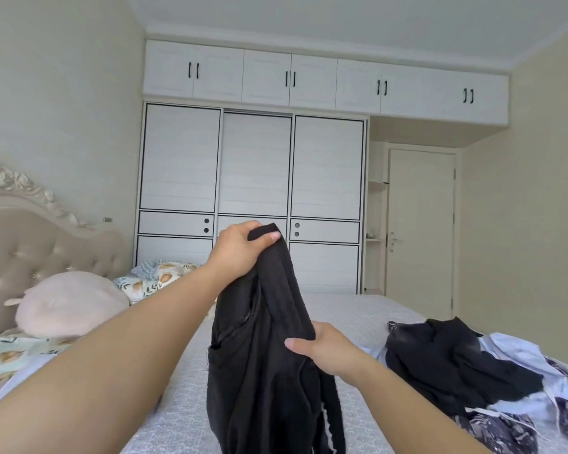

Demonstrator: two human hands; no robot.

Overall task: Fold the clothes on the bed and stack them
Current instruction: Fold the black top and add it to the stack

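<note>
A black garment [263, 371] hangs in the air above the bed [348, 316]. My left hand [238, 249] grips its top end, thumb over the cloth, raised in front of the wardrobe. Lower and to the right, my right hand [325, 350] pinches a fold of the same garment at its side. The rest of the cloth drops down out of the bottom of the view. On the bed at the right lies an unfolded heap: a black piece [453, 358] on top of pale blue and dark patterned clothes [518, 421].
A pink plush cushion [69, 304] and patterned bedding [154, 278] lie by the padded headboard [30, 253] at the left. A white wardrobe [253, 198] fills the far wall, with a shut door [420, 231] to its right.
</note>
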